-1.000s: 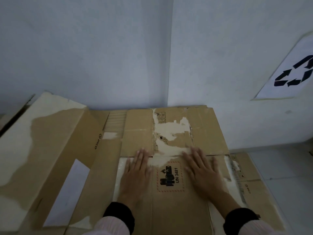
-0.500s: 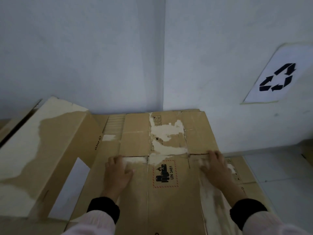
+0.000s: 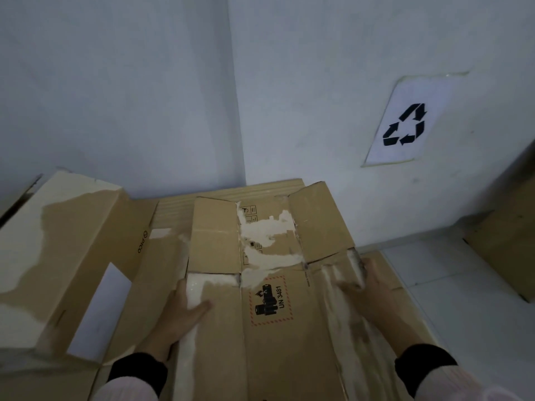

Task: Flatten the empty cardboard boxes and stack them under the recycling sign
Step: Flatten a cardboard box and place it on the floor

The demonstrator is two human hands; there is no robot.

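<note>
Flattened box (image 3: 278, 328) between hands: left hand (image 3: 179, 311), right hand (image 3: 373, 296) gripping edges.

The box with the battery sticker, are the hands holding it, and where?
Yes. The left hand grips the flattened box by its left edge, and the right hand grips its right edge, near the far flaps.

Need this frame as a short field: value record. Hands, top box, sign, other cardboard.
left hand: gripping the left edge of the flattened box, thumb on top
right hand: gripping the box's right edge
box markings: UN 3481 battery label, torn white patches
far flaps: tilted up, not flat
recycling sign: on the right wall, above and right of the box
other cardboard: larger carton at left, brown box at far right
</note>
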